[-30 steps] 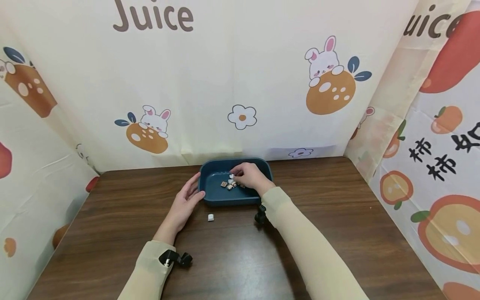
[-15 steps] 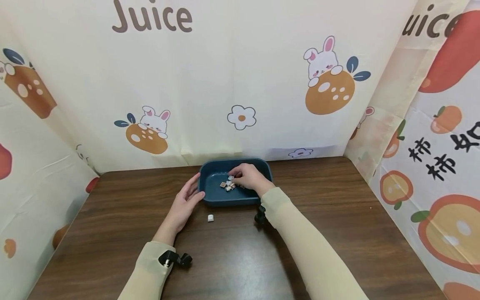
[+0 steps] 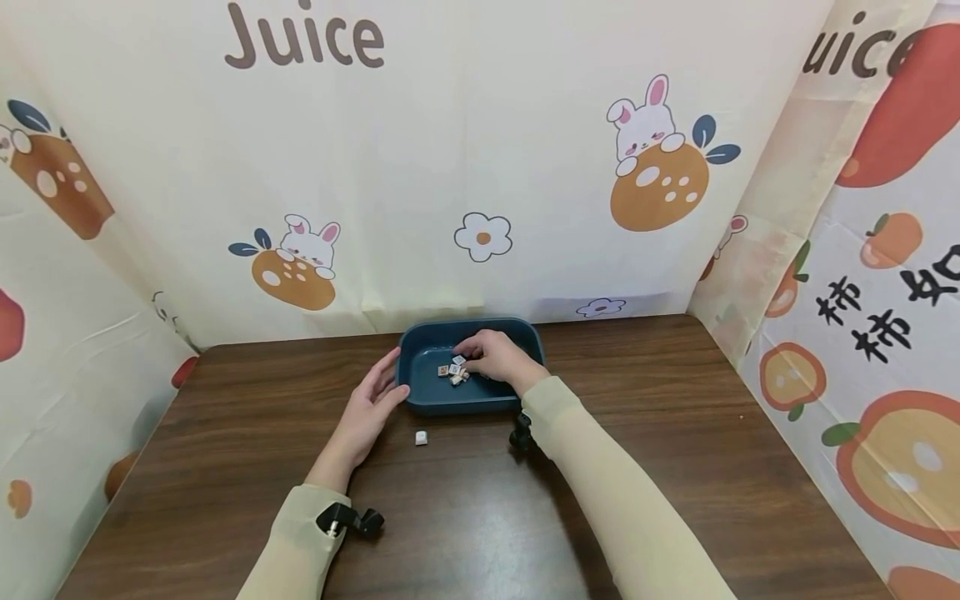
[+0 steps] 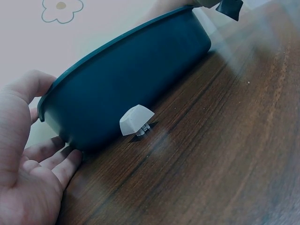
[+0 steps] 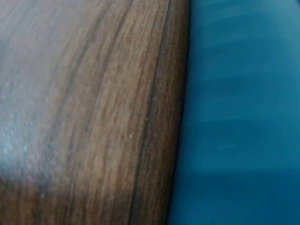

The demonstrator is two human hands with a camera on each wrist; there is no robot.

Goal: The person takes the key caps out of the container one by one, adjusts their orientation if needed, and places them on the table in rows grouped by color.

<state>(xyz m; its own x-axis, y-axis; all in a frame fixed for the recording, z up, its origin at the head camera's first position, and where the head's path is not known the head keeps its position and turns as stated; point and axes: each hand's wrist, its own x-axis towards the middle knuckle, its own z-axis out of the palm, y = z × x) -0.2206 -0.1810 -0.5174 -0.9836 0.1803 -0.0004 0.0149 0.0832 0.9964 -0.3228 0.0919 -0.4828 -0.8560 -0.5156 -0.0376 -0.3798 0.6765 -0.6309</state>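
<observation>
A dark blue tray (image 3: 465, 407) stands on the table against the backdrop, with several small white and tan keycaps (image 3: 454, 370) clustered on its floor. My right hand (image 3: 498, 357) reaches over the near side into the tray, thumb and fingertips at a white keycap in the cluster; whether they pinch it is unclear. The right wrist view shows only table and tray wall. My left hand (image 3: 369, 402) lies along the tray's left end, its loosely extended fingers touching the wall and rim. One white keycap (image 4: 136, 119) with a stem beneath sits on the table before the tray.
The brown wooden table (image 3: 637, 450) spreads in front and to both sides. A printed cloth backdrop (image 3: 420, 167) rises directly behind the tray. More printed cloth hangs at left and right.
My right hand has shifted slightly left and toward me inside the tray. The keycaps by its fingertips have moved and turned a little. My left hand stays in place.
</observation>
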